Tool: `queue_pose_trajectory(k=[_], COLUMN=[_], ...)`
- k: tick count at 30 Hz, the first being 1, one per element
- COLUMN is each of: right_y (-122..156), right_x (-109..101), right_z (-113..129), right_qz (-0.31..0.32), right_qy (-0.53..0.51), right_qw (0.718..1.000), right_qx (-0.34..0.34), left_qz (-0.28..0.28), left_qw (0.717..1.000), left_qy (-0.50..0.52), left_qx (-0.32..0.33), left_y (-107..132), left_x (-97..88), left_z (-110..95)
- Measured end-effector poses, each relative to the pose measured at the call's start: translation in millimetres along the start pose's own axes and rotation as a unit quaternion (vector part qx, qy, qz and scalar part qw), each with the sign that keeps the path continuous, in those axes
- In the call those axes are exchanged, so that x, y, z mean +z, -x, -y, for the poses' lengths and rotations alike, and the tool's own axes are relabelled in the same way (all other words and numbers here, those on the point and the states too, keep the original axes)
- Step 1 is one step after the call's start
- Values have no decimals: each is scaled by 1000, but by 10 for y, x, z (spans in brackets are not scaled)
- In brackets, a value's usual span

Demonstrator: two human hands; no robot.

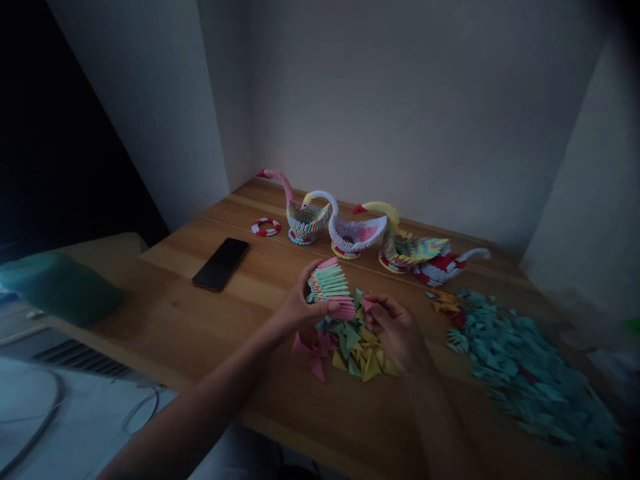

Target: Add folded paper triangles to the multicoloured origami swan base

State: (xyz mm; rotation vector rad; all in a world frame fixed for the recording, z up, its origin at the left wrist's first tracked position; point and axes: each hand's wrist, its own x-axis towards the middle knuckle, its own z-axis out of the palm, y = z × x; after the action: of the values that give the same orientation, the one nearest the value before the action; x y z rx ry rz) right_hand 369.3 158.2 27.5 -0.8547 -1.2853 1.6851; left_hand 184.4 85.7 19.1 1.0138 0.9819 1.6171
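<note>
My left hand (305, 300) is wrapped round a modular origami piece (330, 283), built of folded paper units in pale green, pink and yellow rows. The thumb lies along its lower pink edge. Just to the right, my right hand (395, 327) pinches a small pink folded paper triangle (369, 305), held close to the piece but apart from it. Beneath both hands lie loose paper triangles: pink ones (316, 350), green ones (347, 337) and yellow ones (371, 355).
Several paper swans (353, 233) stand along the back of the wooden table (240, 340). A red-and-white paper ring (266, 227) and a black phone (221, 264) lie to the left. A large heap of teal paper units (525, 367) covers the right side, beside orange ones (443, 300).
</note>
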Motion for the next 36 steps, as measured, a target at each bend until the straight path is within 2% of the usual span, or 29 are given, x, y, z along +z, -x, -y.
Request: queue_pose_trajectory(k=[7, 13, 23, 31, 34, 36], right_y=[0, 10, -43, -74, -82, -80], right_x=[49, 42, -32, -64, -91, -109], right_z=[20, 7, -115, -133, -82, -31], right_qz=[3, -14, 17, -10, -12, -12], right_qy=[-3, 1, -36, -85, -80, -70], right_qw=[1000, 1000, 999, 996, 997, 997], right_qx=[0, 24, 30, 29, 4, -13], left_qz=[13, 0, 12, 29, 66, 115], left_qw=[997, 981, 974, 975, 979, 977], left_qy=[-66, -178, -199, -196, -181, -173], left_qx=[24, 78, 111, 99, 73, 42], left_y=[-2, 25, 36, 44, 76, 111], left_x=[-10, -27, -32, -21, -65, -110], left_z=[62, 105, 70, 41, -44, -125])
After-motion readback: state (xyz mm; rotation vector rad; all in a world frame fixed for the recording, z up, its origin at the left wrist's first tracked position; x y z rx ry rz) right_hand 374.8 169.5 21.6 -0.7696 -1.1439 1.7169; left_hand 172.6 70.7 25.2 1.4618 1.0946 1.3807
